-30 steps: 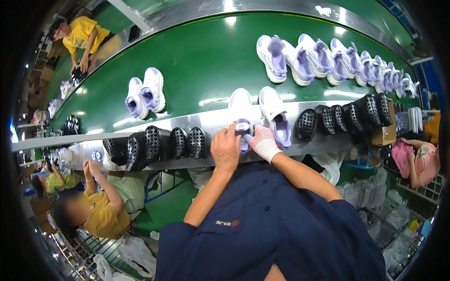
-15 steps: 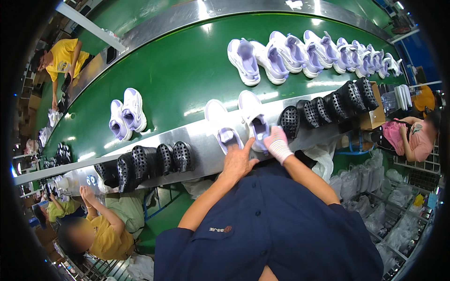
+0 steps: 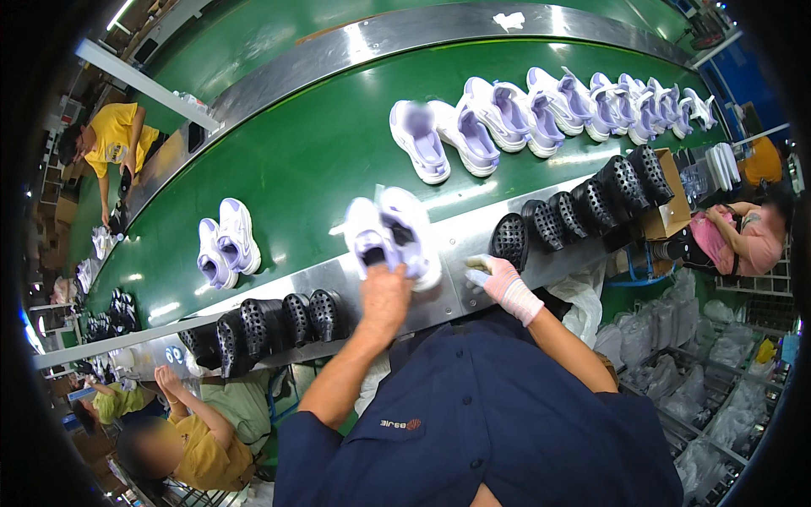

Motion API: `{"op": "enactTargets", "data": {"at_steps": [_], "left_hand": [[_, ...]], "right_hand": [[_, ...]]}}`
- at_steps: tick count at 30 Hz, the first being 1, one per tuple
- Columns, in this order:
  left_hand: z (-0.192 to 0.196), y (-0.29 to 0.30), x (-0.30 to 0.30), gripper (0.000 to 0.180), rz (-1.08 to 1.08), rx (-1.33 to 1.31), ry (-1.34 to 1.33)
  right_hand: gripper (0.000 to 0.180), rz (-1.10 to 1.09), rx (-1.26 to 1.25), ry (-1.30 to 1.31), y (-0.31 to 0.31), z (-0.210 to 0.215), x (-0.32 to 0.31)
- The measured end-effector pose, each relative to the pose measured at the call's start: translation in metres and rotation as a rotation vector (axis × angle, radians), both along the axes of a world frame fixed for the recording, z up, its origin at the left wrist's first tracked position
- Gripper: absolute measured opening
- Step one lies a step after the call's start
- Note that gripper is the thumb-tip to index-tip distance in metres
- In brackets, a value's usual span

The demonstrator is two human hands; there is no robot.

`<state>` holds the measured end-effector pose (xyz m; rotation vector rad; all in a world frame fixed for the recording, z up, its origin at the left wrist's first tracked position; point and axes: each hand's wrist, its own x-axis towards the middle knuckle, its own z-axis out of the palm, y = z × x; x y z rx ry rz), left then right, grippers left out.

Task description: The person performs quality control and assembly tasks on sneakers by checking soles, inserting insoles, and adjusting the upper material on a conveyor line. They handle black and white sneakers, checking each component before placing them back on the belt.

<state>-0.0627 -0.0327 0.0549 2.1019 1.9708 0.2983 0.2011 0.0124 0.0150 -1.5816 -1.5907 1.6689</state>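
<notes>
My bare left hand (image 3: 384, 300) is closed on the heel ends of two white-and-lavender sneakers, a left shoe (image 3: 363, 221) and a right shoe (image 3: 407, 221). The pair stands side by side, toes pointing away, where the metal ledge meets the green belt. To the right, over the bare metal, is my right hand (image 3: 507, 289) in a pale pink-and-white glove. Its fingers are apart and hold nothing. The nearest thing to it is a black perforated shoe form (image 3: 509, 241) on the ledge.
Several more white-and-lavender sneakers (image 3: 480, 139) line the green belt (image 3: 312, 160) at the far right. Another pair (image 3: 226, 243) sits at left. Black perforated forms (image 3: 252, 325) stand along the metal ledge (image 3: 456, 245) on both sides. Co-workers sit at left and right.
The two sneakers have come together and shifted left toward the belt, with my left hand on both. My right hand has let go of the right shoe. The view has tilted slightly.
</notes>
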Motion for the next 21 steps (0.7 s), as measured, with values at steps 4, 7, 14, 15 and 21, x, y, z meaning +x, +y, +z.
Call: {"op": "enactTargets", "data": {"at_steps": [4, 7, 14, 15, 21], "left_hand": [[-0.032, 0.051, -0.093, 0.032, 0.044, 0.137, 0.205], [-0.03, 0.101, -0.153, 0.027, 0.115, 0.058, 0.27], [-0.002, 0.184, 0.0, 0.05, -0.123, -0.022, 0.2], [0.01, 0.191, 0.041, 0.058, -0.168, -0.048, 0.195], [-0.044, 0.265, 0.121, 0.067, -0.057, -0.202, 0.117]], "right_hand": [[0.033, -0.136, -0.169, -0.062, -0.008, 0.039, 0.031], [0.031, -0.229, -0.272, -0.052, -0.014, 0.066, 0.046], [0.034, -0.463, -0.314, 0.121, -0.045, 0.045, 0.089], [0.035, -0.467, -0.334, 0.117, -0.046, 0.044, 0.09], [0.035, -0.568, -0.296, 0.133, -0.064, 0.037, 0.105]]}}
